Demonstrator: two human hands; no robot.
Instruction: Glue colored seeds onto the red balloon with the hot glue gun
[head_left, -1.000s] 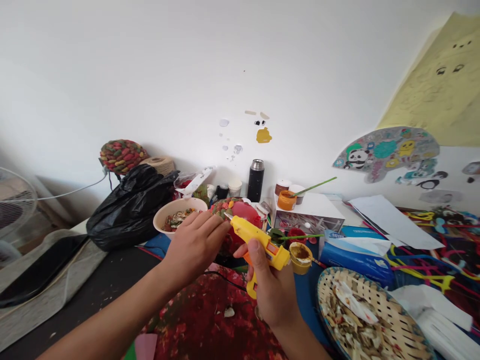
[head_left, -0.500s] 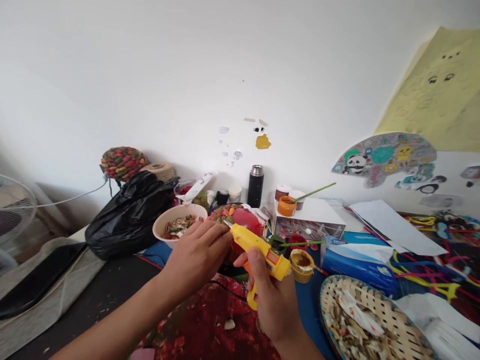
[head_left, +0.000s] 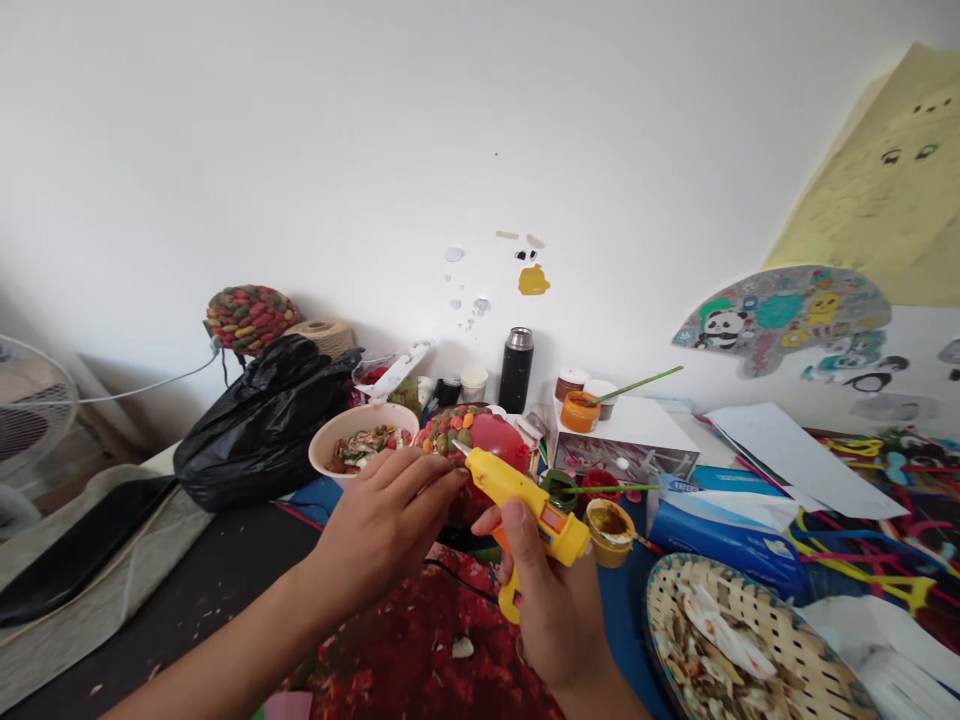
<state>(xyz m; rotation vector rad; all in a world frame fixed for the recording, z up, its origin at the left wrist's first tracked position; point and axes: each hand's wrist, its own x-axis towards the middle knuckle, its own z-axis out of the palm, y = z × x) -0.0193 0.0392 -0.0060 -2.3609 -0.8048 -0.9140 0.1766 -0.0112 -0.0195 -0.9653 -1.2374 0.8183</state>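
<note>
My right hand [head_left: 551, 590] is wrapped round a yellow hot glue gun [head_left: 517, 490]. Its nozzle points up and left, close to a red balloon [head_left: 501, 440] partly covered with painted pieces in red, green, yellow and orange. At the balloon's near left side is my left hand [head_left: 390, 510], palm down, with the fingers bent and close together. Its fingertips are largely hidden, so I cannot make out what they hold. A black cord [head_left: 457, 582] runs below the hands over a red paint-stained surface [head_left: 405, 640].
Left of the balloon stands a bowl [head_left: 322, 450] of painted pieces. Paint pots, including a yellow one [head_left: 609, 535], sit to the right. A woven basket [head_left: 799, 620] of pale fragments is at front right. Behind are a black flask [head_left: 516, 375] and a black plastic bag [head_left: 255, 430].
The camera view has shifted slightly, so the scene sits a little further right. The left fingers have lowered a bit, and more of the balloon's covered side shows. The glue gun stays in my right hand.
</note>
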